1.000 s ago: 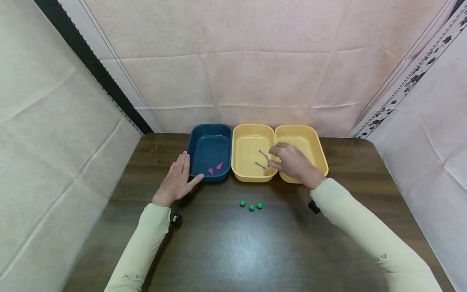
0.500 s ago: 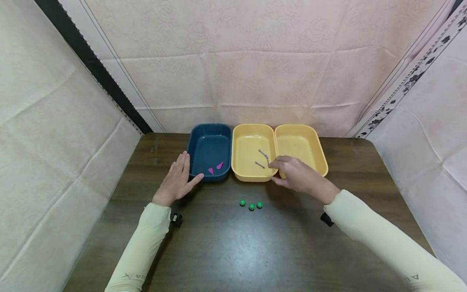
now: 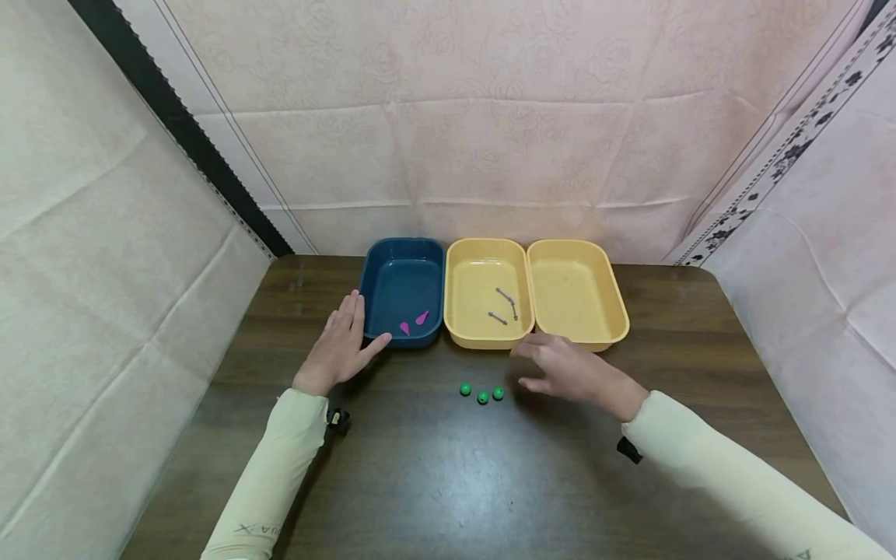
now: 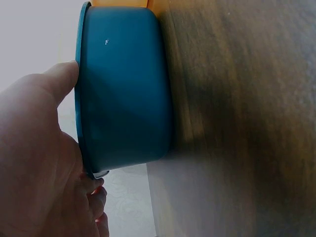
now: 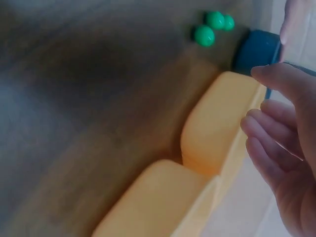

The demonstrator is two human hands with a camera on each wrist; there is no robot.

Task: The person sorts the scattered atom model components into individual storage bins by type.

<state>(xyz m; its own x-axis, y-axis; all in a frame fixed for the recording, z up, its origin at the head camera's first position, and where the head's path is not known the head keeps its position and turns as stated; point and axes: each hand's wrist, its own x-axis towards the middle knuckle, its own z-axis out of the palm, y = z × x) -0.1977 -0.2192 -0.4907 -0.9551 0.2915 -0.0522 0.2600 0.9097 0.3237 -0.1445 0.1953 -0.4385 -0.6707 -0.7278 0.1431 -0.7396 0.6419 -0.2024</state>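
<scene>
Left hand (image 3: 337, 348) straight-fingered against blue bin (image 3: 402, 281); right hand (image 3: 568, 369) empty, fingers loose, beside green beads (image 3: 483, 397) on worktop (image 3: 420, 482). Two yellow bins (image 3: 574, 288), one holding grey sticks (image 3: 498, 318), close behind.

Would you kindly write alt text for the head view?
A person's right hand hovers beside three green beads on a wooden table; the left hand touches a blue tray holding two magenta pieces. To its right, a yellow tray with three greyish sticks adjoins a second yellow tray.
</scene>
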